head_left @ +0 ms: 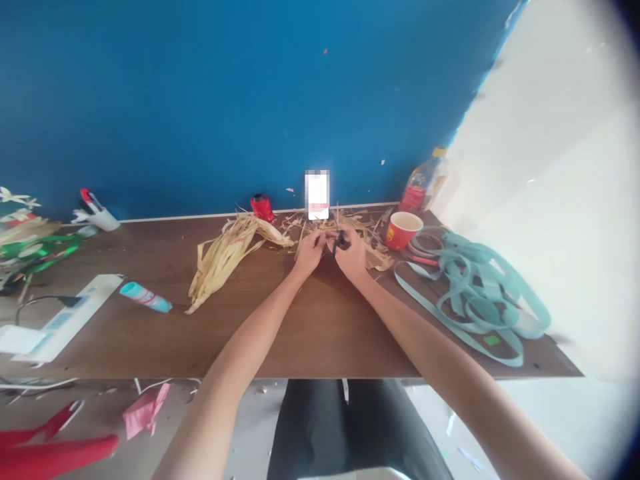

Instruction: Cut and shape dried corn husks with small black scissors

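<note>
My left hand [309, 253] and my right hand [351, 258] are close together near the middle of the wooden table [320, 340]. The right hand's fingers hold a small black tool [341, 241], possibly scissors. My left fingers curl towards it, but what they hold is too small to tell. Dried corn husks [225, 261] lie in a loose heap to the left of my hands. Shredded husk scraps [367, 235] are scattered around and beneath them.
A red paper cup [403, 230], a plastic bottle [425, 181] and a red spool [263, 207] stand near the blue wall [250, 100]. Loops of teal ribbon [480, 293] cover the right end. A teal tube [146, 297], a power strip [65, 319] and green-and-red decorations [35, 250] lie left.
</note>
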Action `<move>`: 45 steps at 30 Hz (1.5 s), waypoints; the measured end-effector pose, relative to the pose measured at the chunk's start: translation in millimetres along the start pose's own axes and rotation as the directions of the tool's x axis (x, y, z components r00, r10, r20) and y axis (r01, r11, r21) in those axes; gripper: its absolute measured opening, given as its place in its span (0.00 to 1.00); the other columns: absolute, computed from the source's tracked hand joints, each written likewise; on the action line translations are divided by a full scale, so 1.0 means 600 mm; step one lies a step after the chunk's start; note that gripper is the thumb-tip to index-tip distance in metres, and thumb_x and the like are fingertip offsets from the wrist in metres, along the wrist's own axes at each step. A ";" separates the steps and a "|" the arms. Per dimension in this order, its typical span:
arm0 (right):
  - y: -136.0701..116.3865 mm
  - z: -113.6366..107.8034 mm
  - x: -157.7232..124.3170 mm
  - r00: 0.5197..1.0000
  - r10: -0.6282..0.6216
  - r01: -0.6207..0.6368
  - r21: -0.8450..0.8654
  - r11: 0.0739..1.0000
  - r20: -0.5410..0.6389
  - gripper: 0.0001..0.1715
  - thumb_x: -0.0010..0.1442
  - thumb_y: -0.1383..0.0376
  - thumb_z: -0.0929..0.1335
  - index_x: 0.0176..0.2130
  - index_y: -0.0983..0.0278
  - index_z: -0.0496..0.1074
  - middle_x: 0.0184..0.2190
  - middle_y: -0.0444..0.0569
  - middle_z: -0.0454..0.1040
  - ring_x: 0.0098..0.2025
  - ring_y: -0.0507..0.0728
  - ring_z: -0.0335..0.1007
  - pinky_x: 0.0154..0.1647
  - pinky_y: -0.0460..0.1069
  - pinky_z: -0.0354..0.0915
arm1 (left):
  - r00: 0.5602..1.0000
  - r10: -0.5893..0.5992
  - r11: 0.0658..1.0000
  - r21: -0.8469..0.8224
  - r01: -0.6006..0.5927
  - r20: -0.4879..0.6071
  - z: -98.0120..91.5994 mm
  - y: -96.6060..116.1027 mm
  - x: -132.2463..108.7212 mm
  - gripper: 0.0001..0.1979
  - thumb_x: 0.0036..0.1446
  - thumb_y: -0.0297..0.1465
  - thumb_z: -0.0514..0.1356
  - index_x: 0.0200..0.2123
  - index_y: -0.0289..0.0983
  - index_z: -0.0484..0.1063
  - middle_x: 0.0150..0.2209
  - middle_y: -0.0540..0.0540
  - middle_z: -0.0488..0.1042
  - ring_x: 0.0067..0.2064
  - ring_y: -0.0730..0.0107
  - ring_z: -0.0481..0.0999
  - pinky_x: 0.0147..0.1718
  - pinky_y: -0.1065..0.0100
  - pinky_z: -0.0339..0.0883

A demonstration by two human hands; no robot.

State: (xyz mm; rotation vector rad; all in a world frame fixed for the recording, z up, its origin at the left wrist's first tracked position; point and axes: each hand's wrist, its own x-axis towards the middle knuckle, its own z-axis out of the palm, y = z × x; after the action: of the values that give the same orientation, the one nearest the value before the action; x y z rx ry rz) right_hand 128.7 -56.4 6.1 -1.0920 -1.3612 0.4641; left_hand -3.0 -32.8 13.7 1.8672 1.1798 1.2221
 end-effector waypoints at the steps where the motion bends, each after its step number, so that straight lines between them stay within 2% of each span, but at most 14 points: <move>1: -0.001 -0.002 0.002 0.999 0.020 -0.021 -0.013 1.000 -0.036 0.26 0.52 0.64 0.67 0.51 0.65 0.70 0.39 0.52 0.78 0.40 0.58 0.75 0.44 0.52 0.71 | 1.000 -0.007 1.000 0.021 0.007 0.021 0.001 -0.001 0.000 0.18 0.65 0.38 0.49 0.43 0.36 0.76 0.28 0.48 0.76 0.27 0.72 0.71 0.33 0.70 0.66; 5: -0.002 -0.008 0.005 0.995 0.061 -0.066 -0.062 0.996 -0.079 0.25 0.52 0.65 0.67 0.50 0.64 0.70 0.40 0.53 0.78 0.41 0.59 0.74 0.45 0.53 0.70 | 0.991 -0.021 1.000 0.021 0.019 0.129 0.004 -0.003 -0.001 0.20 0.66 0.35 0.48 0.53 0.36 0.72 0.23 0.49 0.74 0.23 0.71 0.71 0.31 0.70 0.66; 9: -0.004 -0.008 0.002 0.998 0.043 -0.046 -0.058 0.997 -0.050 0.26 0.51 0.66 0.66 0.51 0.63 0.69 0.38 0.50 0.77 0.38 0.57 0.73 0.43 0.51 0.69 | 0.981 -0.018 1.000 -0.007 0.020 0.193 0.002 0.001 -0.003 0.21 0.66 0.34 0.47 0.55 0.35 0.71 0.22 0.49 0.73 0.23 0.71 0.71 0.30 0.70 0.67; 15: -0.010 -0.006 -0.002 0.999 0.022 -0.026 -0.077 0.997 -0.049 0.26 0.51 0.65 0.66 0.51 0.64 0.70 0.37 0.50 0.77 0.36 0.56 0.72 0.40 0.50 0.68 | 0.982 -0.018 0.999 -0.041 0.027 0.187 0.004 -0.005 -0.003 0.21 0.66 0.35 0.47 0.57 0.36 0.69 0.23 0.50 0.73 0.24 0.71 0.72 0.30 0.69 0.69; 20: -0.012 -0.009 -0.001 0.996 0.055 -0.063 -0.113 0.992 -0.068 0.27 0.50 0.67 0.65 0.51 0.64 0.70 0.34 0.47 0.76 0.34 0.56 0.71 0.39 0.50 0.67 | 0.980 -0.061 0.996 -0.049 0.072 0.190 0.010 -0.017 0.000 0.21 0.64 0.34 0.49 0.58 0.36 0.68 0.23 0.49 0.74 0.25 0.70 0.73 0.33 0.66 0.71; 22: -0.011 -0.010 0.000 0.995 0.060 -0.072 -0.148 0.986 -0.082 0.27 0.49 0.68 0.65 0.50 0.63 0.70 0.32 0.46 0.76 0.33 0.56 0.71 0.39 0.50 0.67 | 0.981 -0.071 0.993 -0.077 0.086 0.182 0.011 -0.018 0.001 0.22 0.64 0.32 0.50 0.60 0.36 0.65 0.24 0.49 0.75 0.26 0.70 0.74 0.32 0.66 0.71; 25: -0.007 -0.010 0.002 0.992 0.075 -0.092 -0.172 0.981 -0.103 0.28 0.48 0.69 0.65 0.51 0.64 0.70 0.33 0.47 0.76 0.34 0.57 0.71 0.41 0.51 0.67 | 0.981 -0.077 0.981 -0.160 0.106 0.178 0.010 -0.012 -0.001 0.26 0.61 0.30 0.53 0.63 0.37 0.58 0.31 0.47 0.77 0.28 0.71 0.75 0.31 0.68 0.71; 27: -0.003 -0.009 0.003 0.989 0.085 -0.106 -0.173 0.979 -0.120 0.28 0.49 0.68 0.65 0.51 0.65 0.71 0.35 0.49 0.77 0.36 0.58 0.72 0.42 0.51 0.67 | 0.981 -0.061 0.974 -0.204 0.098 0.182 0.008 -0.007 -0.003 0.26 0.58 0.30 0.57 0.60 0.37 0.60 0.35 0.46 0.77 0.29 0.72 0.76 0.32 0.69 0.71; 30: 0.001 -0.009 0.005 0.986 0.090 -0.115 -0.185 0.976 -0.141 0.27 0.49 0.68 0.66 0.50 0.65 0.71 0.38 0.52 0.78 0.38 0.59 0.73 0.44 0.51 0.67 | 0.988 -0.027 0.978 -0.202 0.058 0.154 0.007 -0.006 -0.004 0.19 0.54 0.30 0.61 0.50 0.35 0.67 0.35 0.45 0.75 0.30 0.73 0.75 0.34 0.69 0.72; 34: 0.001 -0.010 0.005 0.988 0.075 -0.098 -0.175 0.980 -0.133 0.26 0.49 0.68 0.65 0.50 0.65 0.71 0.37 0.52 0.77 0.38 0.58 0.73 0.44 0.52 0.67 | 0.996 -0.037 0.977 -0.206 0.054 0.087 0.008 -0.018 0.001 0.10 0.56 0.35 0.60 0.39 0.35 0.70 0.34 0.45 0.74 0.29 0.73 0.74 0.30 0.69 0.72; 38: -0.002 -0.008 0.005 0.991 0.076 -0.092 -0.161 0.983 -0.106 0.27 0.49 0.66 0.67 0.50 0.65 0.70 0.35 0.50 0.77 0.37 0.58 0.72 0.43 0.52 0.67 | 0.996 -0.079 0.968 -0.233 0.088 0.052 0.008 -0.025 0.005 0.10 0.58 0.36 0.58 0.37 0.35 0.71 0.30 0.47 0.74 0.26 0.74 0.73 0.28 0.70 0.70; 45: -0.001 -0.005 0.004 0.996 0.090 -0.089 -0.015 0.996 0.004 0.28 0.49 0.65 0.68 0.52 0.65 0.68 0.33 0.48 0.76 0.34 0.57 0.72 0.40 0.52 0.69 | 0.990 -0.142 0.942 -0.304 0.141 0.019 0.004 -0.006 0.003 0.09 0.57 0.35 0.59 0.35 0.34 0.71 0.28 0.47 0.75 0.26 0.75 0.72 0.28 0.72 0.68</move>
State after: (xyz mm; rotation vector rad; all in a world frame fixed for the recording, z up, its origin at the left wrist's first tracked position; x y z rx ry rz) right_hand 131.9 -55.7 8.5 -1.1680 -1.3250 0.5229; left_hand -1.9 -30.0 10.4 1.5275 1.0396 1.2476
